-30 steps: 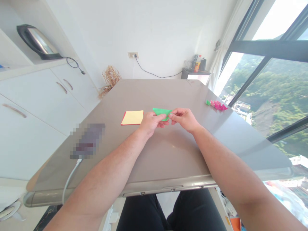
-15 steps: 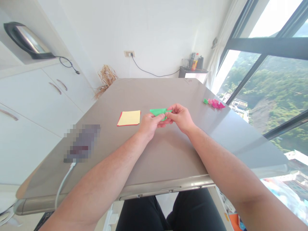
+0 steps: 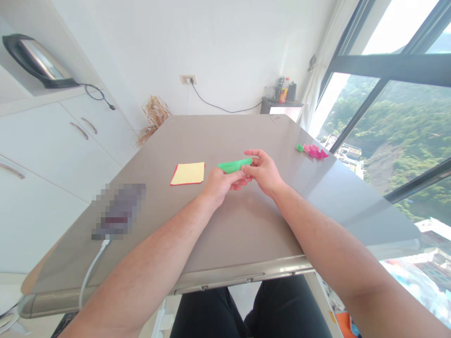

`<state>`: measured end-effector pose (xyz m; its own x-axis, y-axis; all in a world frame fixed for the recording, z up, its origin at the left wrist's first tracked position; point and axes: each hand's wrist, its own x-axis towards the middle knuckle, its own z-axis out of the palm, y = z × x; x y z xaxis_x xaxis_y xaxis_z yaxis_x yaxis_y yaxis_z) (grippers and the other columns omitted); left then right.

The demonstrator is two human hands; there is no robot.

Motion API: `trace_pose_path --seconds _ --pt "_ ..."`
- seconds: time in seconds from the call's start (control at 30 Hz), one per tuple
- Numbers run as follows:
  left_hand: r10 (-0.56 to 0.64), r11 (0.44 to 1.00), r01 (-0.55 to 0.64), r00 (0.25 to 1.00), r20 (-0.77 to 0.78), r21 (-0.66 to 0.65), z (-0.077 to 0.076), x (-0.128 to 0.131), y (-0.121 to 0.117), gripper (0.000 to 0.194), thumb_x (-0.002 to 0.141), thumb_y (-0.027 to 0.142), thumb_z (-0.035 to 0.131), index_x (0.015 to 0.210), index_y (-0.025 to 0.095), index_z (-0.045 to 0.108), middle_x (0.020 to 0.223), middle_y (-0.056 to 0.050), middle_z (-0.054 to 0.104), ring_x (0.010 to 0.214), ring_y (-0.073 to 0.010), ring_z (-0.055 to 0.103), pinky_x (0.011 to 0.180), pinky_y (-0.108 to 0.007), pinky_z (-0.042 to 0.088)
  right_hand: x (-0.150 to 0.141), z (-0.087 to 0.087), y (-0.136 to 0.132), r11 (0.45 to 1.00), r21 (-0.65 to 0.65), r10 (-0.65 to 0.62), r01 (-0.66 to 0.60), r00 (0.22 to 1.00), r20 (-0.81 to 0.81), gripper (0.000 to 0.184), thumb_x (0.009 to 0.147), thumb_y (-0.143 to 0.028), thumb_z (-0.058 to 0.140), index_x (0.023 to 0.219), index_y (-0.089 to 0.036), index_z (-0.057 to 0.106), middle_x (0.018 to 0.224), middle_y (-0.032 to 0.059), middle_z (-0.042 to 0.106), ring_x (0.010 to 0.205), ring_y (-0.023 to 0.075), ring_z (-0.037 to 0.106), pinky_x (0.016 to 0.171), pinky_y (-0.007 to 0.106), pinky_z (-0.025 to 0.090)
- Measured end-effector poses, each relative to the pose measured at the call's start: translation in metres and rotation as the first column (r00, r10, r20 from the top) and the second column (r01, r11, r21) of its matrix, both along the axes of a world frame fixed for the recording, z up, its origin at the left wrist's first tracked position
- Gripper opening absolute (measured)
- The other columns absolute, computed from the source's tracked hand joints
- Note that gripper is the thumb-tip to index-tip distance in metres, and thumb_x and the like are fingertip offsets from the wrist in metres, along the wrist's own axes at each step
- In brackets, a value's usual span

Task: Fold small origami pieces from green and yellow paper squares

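Note:
A folded strip of green paper (image 3: 232, 166) is held between my two hands above the table. My left hand (image 3: 221, 182) grips its lower edge, thumb on top and fingers beneath. My right hand (image 3: 262, 171) pinches the right end between thumb and fingers, its index finger stretched out above the paper. A stack of square paper sheets (image 3: 188, 173), yellow on top with red edges below, lies just left of my left hand. Small folded pink and green paper pieces (image 3: 315, 151) sit at the table's right side.
The grey table (image 3: 218, 136) spreads out before me. At the left a blurred-out dark device (image 3: 121, 211) lies with a white cable (image 3: 92, 267) plugged in. A kettle (image 3: 44, 63) stands on the left counter. Bottles (image 3: 284, 90) stand on a small cabinet behind; a window (image 3: 394, 117) is at the right.
The green paper has turned and now shows as a longer, flatter strip. My right index finger has lifted away from it. The view has shifted slightly.

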<state>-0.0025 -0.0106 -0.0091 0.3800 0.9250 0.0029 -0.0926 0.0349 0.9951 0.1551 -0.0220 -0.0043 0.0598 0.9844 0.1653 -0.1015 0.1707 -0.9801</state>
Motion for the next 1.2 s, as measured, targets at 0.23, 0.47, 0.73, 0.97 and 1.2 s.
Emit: trace_pose_path --seconds 0.23,0.47,0.73,0.97,1.2 --pt "0.011 1.0 -0.012 0.999 -0.045 -0.024 0.001 0.0 0.001 0.013 0.069 0.029 0.079 0.077 0.019 0.076 0.076 -0.005 0.072 0.067 -0.0155 0.066 0.058 -0.027 0.047 0.0 0.002 -0.003 1.0 -0.022 0.013 -0.013 1.0 0.008 0.053 0.064 -0.022 0.077 0.112 -0.023 0.055 0.069 -0.0072 0.059 0.052 0.01 0.051 0.051 0.029 0.044" --pt "0.033 0.997 -0.035 0.999 -0.02 -0.064 0.0 0.002 0.001 0.018 0.07 0.031 0.078 0.082 0.018 0.076 0.078 -0.007 0.074 0.067 -0.0172 0.068 0.06 -0.029 0.05 -0.002 0.003 -0.003 1.0 -0.023 -0.001 0.001 1.0 -0.003 0.051 0.064 -0.024 0.077 0.11 -0.023 0.056 0.069 -0.007 0.059 0.051 0.0098 0.051 0.051 0.029 0.043" --pt "0.012 1.0 -0.012 0.999 0.033 -0.012 -0.004 -0.003 0.006 0.035 0.07 0.043 0.084 0.092 0.016 0.078 0.09 -0.01 0.077 0.077 -0.0201 0.072 0.063 -0.028 0.051 0.0 0.002 0.0 0.999 -0.028 -0.039 0.038 0.998 -0.054 0.05 0.063 -0.023 0.077 0.108 -0.02 0.056 0.067 -0.0077 0.06 0.049 0.0086 0.048 0.049 0.028 0.041" --pt "0.104 0.994 -0.103 0.994 -0.024 0.033 -0.009 -0.001 0.011 0.031 0.069 0.044 0.082 0.078 0.016 0.076 0.075 -0.006 0.074 0.06 -0.0145 0.063 0.056 -0.028 0.047 -0.002 0.004 -0.002 0.999 -0.026 -0.038 0.036 0.997 -0.067 0.05 0.063 -0.02 0.076 0.109 -0.018 0.057 0.067 -0.0074 0.06 0.05 0.0085 0.049 0.05 0.027 0.041" --pt "0.119 0.992 -0.118 0.993 -0.009 0.051 -0.007 0.004 0.006 0.023 0.068 0.036 0.081 0.075 0.015 0.074 0.071 -0.003 0.07 0.058 -0.0121 0.059 0.054 -0.026 0.044 -0.003 0.004 -0.003 0.999 -0.042 -0.029 0.026 0.997 -0.073 0.049 0.063 -0.019 0.074 0.109 -0.019 0.057 0.067 -0.0075 0.06 0.051 0.0088 0.05 0.052 0.027 0.041"
